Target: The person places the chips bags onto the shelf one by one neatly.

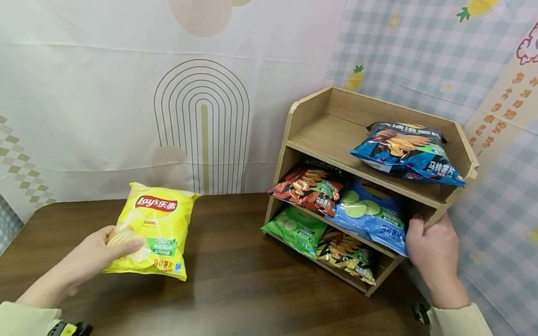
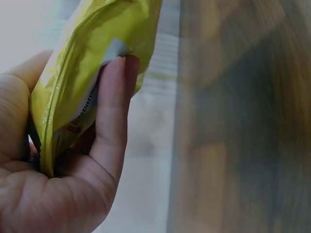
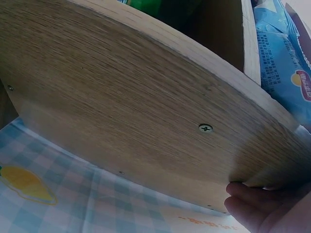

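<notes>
My left hand (image 1: 93,254) holds a yellow bag of Lay's potato chips (image 1: 162,222) by its lower left side, thumb over the printed front. In the left wrist view, fingers (image 2: 111,107) press against the back of this bag. On the right stands a small wooden shelf (image 1: 319,135), turned at an angle. My right hand (image 1: 437,248) grips its right side panel near the upper board, the thumb at the front edge. The right wrist view shows fingertips (image 3: 243,199) against the outer face of that panel (image 3: 116,97), which has a screw in it.
A dark blue chip bag (image 1: 402,151) lies on the shelf's top. Below are a red bag (image 1: 306,186) and a light blue bag (image 1: 364,208). A green bag (image 1: 299,230) and a black-and-yellow bag (image 1: 346,250) fill the bottom level. Cloth-covered walls (image 1: 111,120) border the brown table (image 1: 239,291).
</notes>
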`<action>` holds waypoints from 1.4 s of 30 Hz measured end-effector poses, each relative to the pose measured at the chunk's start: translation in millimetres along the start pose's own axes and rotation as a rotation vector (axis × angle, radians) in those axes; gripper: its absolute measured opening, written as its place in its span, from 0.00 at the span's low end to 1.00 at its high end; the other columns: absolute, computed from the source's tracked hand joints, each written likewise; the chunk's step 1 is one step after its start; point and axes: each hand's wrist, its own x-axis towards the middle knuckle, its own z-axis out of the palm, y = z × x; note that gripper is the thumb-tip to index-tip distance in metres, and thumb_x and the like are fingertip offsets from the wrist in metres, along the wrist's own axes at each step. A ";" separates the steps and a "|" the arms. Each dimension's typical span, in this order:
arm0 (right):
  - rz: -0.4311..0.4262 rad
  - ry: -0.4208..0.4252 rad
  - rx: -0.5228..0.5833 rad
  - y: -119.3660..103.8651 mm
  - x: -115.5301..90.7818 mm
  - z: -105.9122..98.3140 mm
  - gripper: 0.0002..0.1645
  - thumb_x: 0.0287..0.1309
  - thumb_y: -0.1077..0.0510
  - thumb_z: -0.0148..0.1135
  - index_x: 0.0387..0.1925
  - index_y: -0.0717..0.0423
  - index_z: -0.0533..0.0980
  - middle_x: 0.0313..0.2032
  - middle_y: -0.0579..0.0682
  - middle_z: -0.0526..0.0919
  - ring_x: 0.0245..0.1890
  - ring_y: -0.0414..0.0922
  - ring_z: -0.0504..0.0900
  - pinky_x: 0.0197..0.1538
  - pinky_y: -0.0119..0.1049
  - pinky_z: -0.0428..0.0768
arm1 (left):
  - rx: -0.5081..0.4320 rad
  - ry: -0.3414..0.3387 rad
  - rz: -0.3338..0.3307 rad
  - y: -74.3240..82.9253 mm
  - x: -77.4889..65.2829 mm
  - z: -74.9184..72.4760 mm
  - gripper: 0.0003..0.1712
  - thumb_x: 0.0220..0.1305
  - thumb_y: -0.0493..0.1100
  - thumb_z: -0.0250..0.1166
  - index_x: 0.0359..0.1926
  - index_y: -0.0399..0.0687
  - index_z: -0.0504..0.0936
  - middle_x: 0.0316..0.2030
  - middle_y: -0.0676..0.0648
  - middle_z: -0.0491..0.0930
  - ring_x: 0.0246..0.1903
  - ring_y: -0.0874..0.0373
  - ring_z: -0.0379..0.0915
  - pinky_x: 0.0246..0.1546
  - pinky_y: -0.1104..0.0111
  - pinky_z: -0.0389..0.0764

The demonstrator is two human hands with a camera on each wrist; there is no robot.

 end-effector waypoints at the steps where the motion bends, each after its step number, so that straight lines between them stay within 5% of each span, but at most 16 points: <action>1: 0.000 0.001 0.001 -0.1 -0.1 -0.2 0.20 0.61 0.56 0.48 0.42 0.73 0.69 0.38 0.73 0.75 0.37 0.75 0.72 0.37 0.69 0.64 | -0.009 0.004 0.013 4.2 -0.4 2.1 0.42 0.66 0.60 0.60 0.64 0.33 0.57 0.41 0.42 0.80 0.36 0.52 0.78 0.34 0.62 0.79; 10: 0.008 -0.010 0.001 0.1 -0.2 -2.0 0.21 0.61 0.56 0.48 0.44 0.73 0.69 0.39 0.73 0.75 0.38 0.74 0.72 0.38 0.69 0.65 | -0.090 0.042 0.147 37.6 -7.9 24.2 0.35 0.65 0.54 0.64 0.59 0.35 0.62 0.39 0.38 0.81 0.33 0.49 0.81 0.31 0.59 0.82; 27: -0.008 -0.037 -0.023 -1.2 -0.1 -3.3 0.21 0.62 0.57 0.47 0.45 0.74 0.68 0.38 0.74 0.75 0.37 0.74 0.73 0.37 0.69 0.65 | -0.188 -0.040 0.241 95.0 -9.3 51.6 0.32 0.63 0.53 0.66 0.58 0.41 0.64 0.42 0.38 0.82 0.37 0.46 0.82 0.35 0.57 0.83; 37: 0.012 -0.054 -0.028 -1.6 0.8 -3.0 0.22 0.62 0.56 0.47 0.46 0.73 0.68 0.39 0.75 0.75 0.39 0.76 0.72 0.38 0.69 0.65 | -0.247 -0.119 0.316 129.8 -2.8 69.1 0.32 0.62 0.53 0.68 0.58 0.42 0.64 0.43 0.38 0.81 0.38 0.45 0.81 0.36 0.57 0.83; 42: 0.005 -0.043 -0.020 -0.5 0.4 -2.8 0.21 0.62 0.56 0.48 0.46 0.73 0.68 0.38 0.74 0.75 0.38 0.75 0.72 0.38 0.69 0.65 | -0.252 -0.083 0.364 145.4 5.9 80.4 0.34 0.60 0.54 0.69 0.58 0.44 0.65 0.43 0.40 0.81 0.38 0.47 0.81 0.36 0.58 0.83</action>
